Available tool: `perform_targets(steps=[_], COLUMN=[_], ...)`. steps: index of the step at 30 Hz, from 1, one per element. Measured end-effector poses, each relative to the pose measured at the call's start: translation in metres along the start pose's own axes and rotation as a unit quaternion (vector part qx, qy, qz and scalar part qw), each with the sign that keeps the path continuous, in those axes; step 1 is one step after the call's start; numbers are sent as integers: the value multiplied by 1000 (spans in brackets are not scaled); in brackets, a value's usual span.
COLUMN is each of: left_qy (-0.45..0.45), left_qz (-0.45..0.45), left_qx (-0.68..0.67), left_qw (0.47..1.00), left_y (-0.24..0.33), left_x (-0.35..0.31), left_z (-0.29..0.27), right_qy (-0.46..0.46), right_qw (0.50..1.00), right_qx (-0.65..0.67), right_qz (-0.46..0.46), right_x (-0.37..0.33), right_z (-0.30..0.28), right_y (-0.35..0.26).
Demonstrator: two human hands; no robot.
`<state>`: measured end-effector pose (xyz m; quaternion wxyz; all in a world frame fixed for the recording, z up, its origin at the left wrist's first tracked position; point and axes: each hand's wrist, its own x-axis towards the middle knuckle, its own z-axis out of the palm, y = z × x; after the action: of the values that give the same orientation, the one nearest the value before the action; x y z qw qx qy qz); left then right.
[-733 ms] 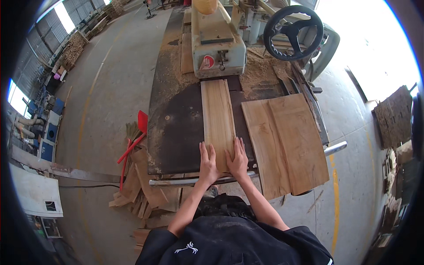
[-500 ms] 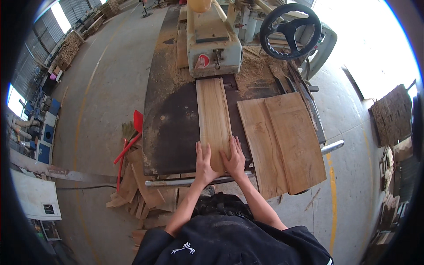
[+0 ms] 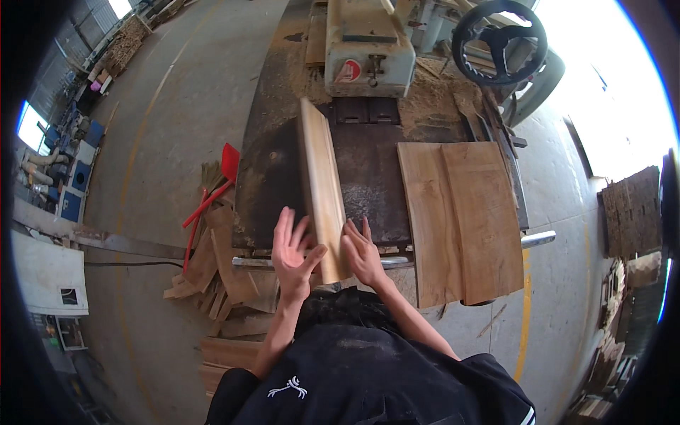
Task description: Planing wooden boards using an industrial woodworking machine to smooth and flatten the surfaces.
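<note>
A long pale wooden board (image 3: 324, 191) is tipped up on its side over the dark machine table (image 3: 273, 191), its near end reaching past the table's front edge. To its left is my left hand (image 3: 292, 258), palm turned toward the board and fingers spread, with the thumb at the board's near end. My right hand (image 3: 365, 256) grips the right side of the board near that same end; part of its fingers is hidden. Beyond the far end stands the machine's grey-green housing (image 3: 370, 74).
Two wide brown boards (image 3: 460, 219) lie side by side at the table's right. A black handwheel (image 3: 499, 42) rises at the back right, and sawdust covers the far table. At left, a red-handled tool (image 3: 212, 195) rests by scrap wood (image 3: 223, 248) on the floor.
The board has come back toward me, away from the housing, and turned from lying flat onto its side. My left hand has opened out from its top; the view has shifted slightly.
</note>
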<state>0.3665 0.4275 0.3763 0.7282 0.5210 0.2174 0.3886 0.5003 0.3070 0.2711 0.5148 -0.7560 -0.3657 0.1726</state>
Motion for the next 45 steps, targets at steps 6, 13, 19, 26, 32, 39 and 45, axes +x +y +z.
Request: perform_targets(steps=[6,13,19,26,32,39,45], left_qy=[-196,-184,-186,-183,-200,-184,-175], left_qz=[51,141,174,198,195,191,205], left_qx=[534,578,581,567,571,585,575], left_qw=[821,783,773,778,772,767,772], left_y=[-15,-113,-119,-130,-130,-141,-147], left_x=[-14,-35,-4,23,40,75,110], left_z=[-13,-67,-56,-41,-39,-26,-18], right_qy=[-18,97,140,191,213,230,251], right_qw=[976,988,979,962,956,949,939], right_qx=[215,-118,-147,-193,-203,-215,-234], right_qz=[42,-3,-21,-25,-4,-8,-14], right_x=[-15,-31,-8,14,28,71,108], right_z=[-39,0,8,2,5,-4,-5], right_y=[8,24,24,33,35,40,43])
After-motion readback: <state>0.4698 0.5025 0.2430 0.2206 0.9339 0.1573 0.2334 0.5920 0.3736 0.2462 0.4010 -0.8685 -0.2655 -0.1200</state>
